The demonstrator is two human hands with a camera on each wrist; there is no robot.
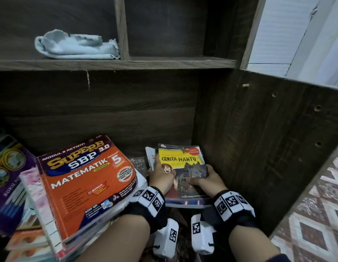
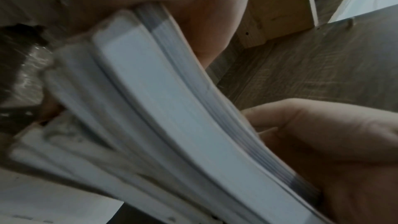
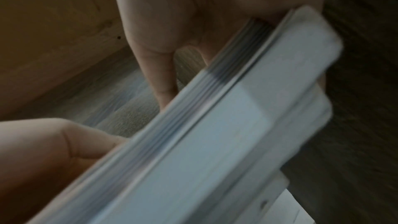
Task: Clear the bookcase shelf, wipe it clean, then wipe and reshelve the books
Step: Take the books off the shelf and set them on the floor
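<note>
A small stack of books topped by a yellow "Cerita Hantu" book (image 1: 180,163) lies low in the dark wooden bookcase's bottom compartment. My left hand (image 1: 161,175) grips the stack's left side, thumb on the cover. My right hand (image 1: 207,179) grips its right side. In the left wrist view the stack's page edges (image 2: 172,108) run between my left hand (image 2: 204,14) and my right hand (image 2: 323,134). The right wrist view shows the same page edges (image 3: 215,142) blurred under my right fingers (image 3: 155,40). A crumpled pale blue cloth (image 1: 75,45) lies on the shelf above (image 1: 173,63).
A tilted pile of books at the left is topped by an orange "Superb SBP Matematik 5" workbook (image 1: 87,186), with a purple book (image 1: 7,176) beside it. The bookcase's side panel (image 1: 258,148) stands close on the right. Patterned flooring (image 1: 315,214) lies beyond it.
</note>
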